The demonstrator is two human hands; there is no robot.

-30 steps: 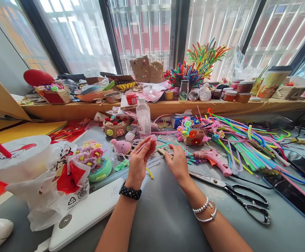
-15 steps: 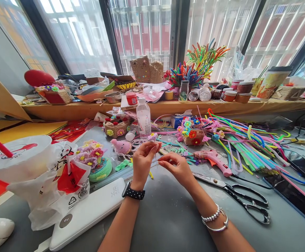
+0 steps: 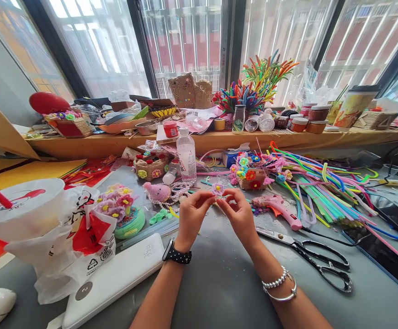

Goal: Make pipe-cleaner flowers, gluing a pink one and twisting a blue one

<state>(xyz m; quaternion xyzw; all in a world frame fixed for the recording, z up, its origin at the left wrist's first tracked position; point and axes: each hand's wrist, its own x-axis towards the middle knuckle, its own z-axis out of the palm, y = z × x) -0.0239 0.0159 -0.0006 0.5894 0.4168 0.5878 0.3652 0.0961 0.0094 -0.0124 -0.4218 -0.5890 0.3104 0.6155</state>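
A small pink pipe-cleaner flower [image 3: 218,188] with a yellow centre is held up between both hands above the grey table [image 3: 219,283]. My left hand [image 3: 192,214], with a black watch on its wrist, pinches the flower from the left. From the right, my right hand [image 3: 240,214] pinches it with thumb and fingertips; that wrist wears bead and metal bracelets. Just right of the hands lie a pink glue gun [image 3: 278,208] and black scissors [image 3: 315,260]. A pink knitted figure [image 3: 157,191] and a string of pearls [image 3: 178,189] lie behind the left hand.
Loose pipe cleaners [image 3: 322,187] spread at the right. Small flower baskets [image 3: 253,176], a clear bottle [image 3: 187,155], a white power bank [image 3: 116,278], a drink cup in a plastic bag [image 3: 30,214] and a phone [image 3: 387,256] crowd the table. The window ledge [image 3: 219,137] holds jars and craft clutter.
Both hands came together and rose slightly. The flower, first held only in the left hand, is now pinched by both. The right hand left the table.
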